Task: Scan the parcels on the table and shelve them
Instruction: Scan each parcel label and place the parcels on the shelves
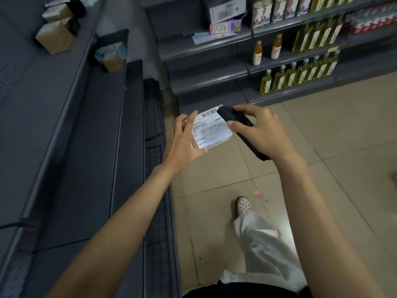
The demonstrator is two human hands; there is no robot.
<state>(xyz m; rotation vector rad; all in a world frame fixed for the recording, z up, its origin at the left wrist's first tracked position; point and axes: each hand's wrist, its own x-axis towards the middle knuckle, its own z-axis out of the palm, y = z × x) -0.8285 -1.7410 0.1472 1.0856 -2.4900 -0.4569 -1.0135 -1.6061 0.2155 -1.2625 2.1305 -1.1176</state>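
A small parcel point(211, 131) with a white shipping label and a barcode on top is held in front of me over the floor. My left hand point(182, 140) grips it from the left, fingers over its far edge and thumb under its near edge. My right hand point(261, 130) holds a black handheld scanner point(238, 127), whose front end lies over the parcel's right top corner beside the barcode. No table is in view.
Grey shelving point(86, 130) runs along my left, with cardboard boxes point(54, 37) on an upper tier and one point(112, 60) further back. Ahead, more shelves point(214, 80) hold bottles point(298, 75) and small boxes. The tiled floor point(322, 147) lies right; my foot point(243, 205) stands on it.
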